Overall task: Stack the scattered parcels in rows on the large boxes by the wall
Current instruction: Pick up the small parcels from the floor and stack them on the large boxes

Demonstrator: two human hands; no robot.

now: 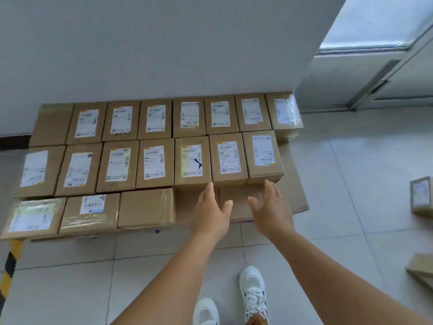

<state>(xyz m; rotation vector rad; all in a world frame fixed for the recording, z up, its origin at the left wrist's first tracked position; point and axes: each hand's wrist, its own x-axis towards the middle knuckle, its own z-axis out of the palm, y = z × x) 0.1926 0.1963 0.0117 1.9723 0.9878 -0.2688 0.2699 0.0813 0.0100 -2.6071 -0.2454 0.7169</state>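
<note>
Now both hands, left hand (212, 211) and right hand (273, 207), are hovering released, grasping nothing, near the middle-row parcels (228, 158); stiff, seemingly light cardboard, best held by opposite side faces

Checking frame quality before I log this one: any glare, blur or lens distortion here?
Head view: glare on the taped parcel at the back row's right end; daylight washes out the window; wide-angle bending of the rows; labels too soft to read; both hands reasonably sharp.
</note>
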